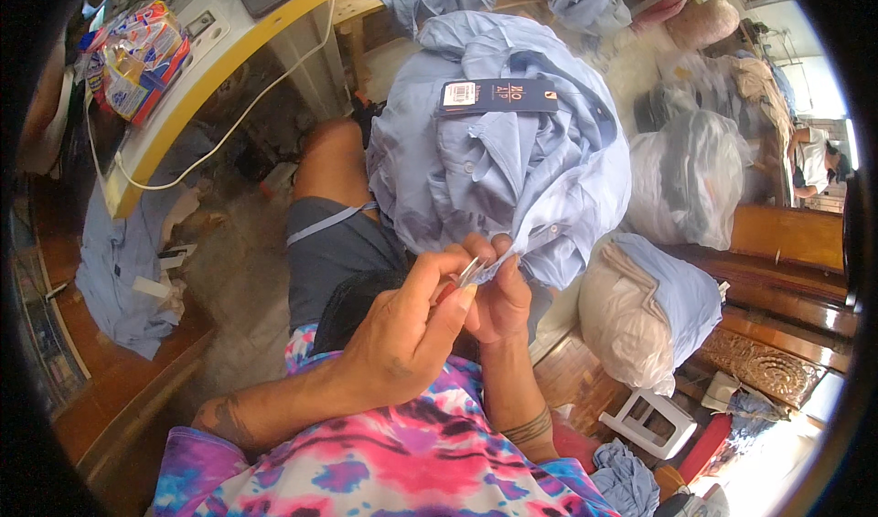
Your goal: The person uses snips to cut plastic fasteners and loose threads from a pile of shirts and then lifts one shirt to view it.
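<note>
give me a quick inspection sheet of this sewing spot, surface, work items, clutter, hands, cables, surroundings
surface: yellow-edged table at upper left; the work sits on the person's lap.
job's things: light blue shirt bunched on the lap, dark card tag on top; small metal clipper at the shirt's edge.
clutter: snack packet on the table; blue cloth on the floor; white stool.
hands: left hand holds the clipper; right hand pinches the shirt edge.
cables: white cable hangs off the table.
surroundings: bagged bundles; another person far right.
</note>
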Tool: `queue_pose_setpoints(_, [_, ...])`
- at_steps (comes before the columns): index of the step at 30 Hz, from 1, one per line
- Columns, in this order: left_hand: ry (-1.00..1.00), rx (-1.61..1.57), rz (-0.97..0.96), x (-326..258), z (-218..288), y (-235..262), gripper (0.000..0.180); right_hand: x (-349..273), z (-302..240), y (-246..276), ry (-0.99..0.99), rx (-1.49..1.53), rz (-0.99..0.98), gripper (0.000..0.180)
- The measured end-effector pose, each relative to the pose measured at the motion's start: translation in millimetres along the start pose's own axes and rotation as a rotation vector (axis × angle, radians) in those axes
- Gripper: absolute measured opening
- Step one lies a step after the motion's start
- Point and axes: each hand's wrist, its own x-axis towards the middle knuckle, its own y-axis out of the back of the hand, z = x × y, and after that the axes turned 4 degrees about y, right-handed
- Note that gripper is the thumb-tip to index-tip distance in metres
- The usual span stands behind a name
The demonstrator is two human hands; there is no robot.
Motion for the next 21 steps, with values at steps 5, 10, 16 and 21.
queue_pose_setpoints(5, [-0.205, 0.225, 0.082, -2.0, -4.6, -0.7, 0.022, 0.5, 2.0, -1.0, -0.007, 0.018, 0.007, 0.016])
queue_pose_setpoints(10, [-0.232, 0.336, 0.091, -1.9, -6.4, 1.1, 0.020, 3.3, 2.3, 0.2, -0.016, 0.020, -0.024, 0.016])
queue_pose_setpoints(16, [-0.266, 0.341, 0.110, 1.3, -5.0, -0.4, 0.015, 3.3, 2.4, -2.7, 0.003, -0.025, -0.008, 0.017])
queue_pose_setpoints(21, [-0.268, 0.385, 0.117, 2.7, -1.1, 0.1, 0.017, 2.9, 2.2, -11.9, 0.005, -0.051, 0.054, 0.025])
